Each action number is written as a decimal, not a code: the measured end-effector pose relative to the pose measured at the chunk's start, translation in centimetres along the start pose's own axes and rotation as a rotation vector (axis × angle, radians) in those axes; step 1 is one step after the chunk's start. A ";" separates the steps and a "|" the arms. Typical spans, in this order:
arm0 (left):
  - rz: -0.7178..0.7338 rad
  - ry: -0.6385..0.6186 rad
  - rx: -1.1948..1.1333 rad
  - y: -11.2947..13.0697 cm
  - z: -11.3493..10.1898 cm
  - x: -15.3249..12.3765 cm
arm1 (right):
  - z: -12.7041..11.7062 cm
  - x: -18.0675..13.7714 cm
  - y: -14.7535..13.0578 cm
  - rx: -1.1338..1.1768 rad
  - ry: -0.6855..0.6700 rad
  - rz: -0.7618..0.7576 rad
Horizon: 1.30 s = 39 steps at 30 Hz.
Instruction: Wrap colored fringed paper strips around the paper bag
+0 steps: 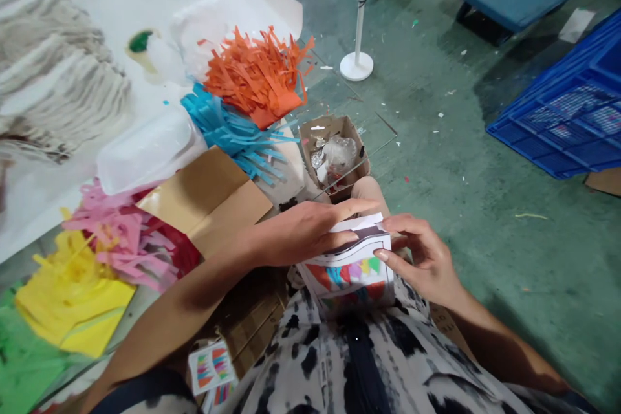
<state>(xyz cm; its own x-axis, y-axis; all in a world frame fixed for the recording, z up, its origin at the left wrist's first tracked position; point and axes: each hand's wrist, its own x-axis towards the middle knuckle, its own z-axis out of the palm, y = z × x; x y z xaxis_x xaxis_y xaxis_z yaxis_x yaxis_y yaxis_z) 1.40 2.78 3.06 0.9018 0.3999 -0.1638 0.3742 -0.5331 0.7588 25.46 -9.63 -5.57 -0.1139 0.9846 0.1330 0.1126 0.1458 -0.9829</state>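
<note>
A white printed box (354, 275) with pictures of bright coloured tassels rests on my lap, its top edge facing up. My left hand (310, 229) lies across the top from the left, thumb on the near side and a finger stretched along the far side of the white flap (356, 223). At the right top corner, my right hand (420, 255) pinches the box between thumb and fingers. The box's far side and some of my right fingertips are hidden.
Left, a white-covered table carries orange strips (257, 74), blue strips (233, 129), pink strips (126, 226), yellow strips (72, 291) and an open cardboard box (208, 197). Beyond my knees stands a small carton (359, 136) of plastic scraps. A fan (359, 32) and blue crate (567, 103) stand farther off.
</note>
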 end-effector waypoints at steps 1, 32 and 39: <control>0.012 0.009 0.003 0.0 0.1 0.0 | -0.3 0.2 -0.1 -0.006 -0.026 -0.009; -0.203 -0.055 0.168 2.2 0.3 0.9 | -0.8 0.6 0.8 0.002 -0.021 0.022; -0.221 0.072 0.114 1.0 0.8 1.1 | -0.6 0.5 0.9 -0.019 -0.001 0.036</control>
<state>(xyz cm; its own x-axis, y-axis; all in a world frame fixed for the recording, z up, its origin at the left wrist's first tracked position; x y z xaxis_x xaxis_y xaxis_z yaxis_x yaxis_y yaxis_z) 2.93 2.12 3.13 0.7794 0.5656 -0.2694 0.5861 -0.5062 0.6327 26.08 -8.94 -6.27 -0.1103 0.9891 0.0971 0.1353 0.1117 -0.9845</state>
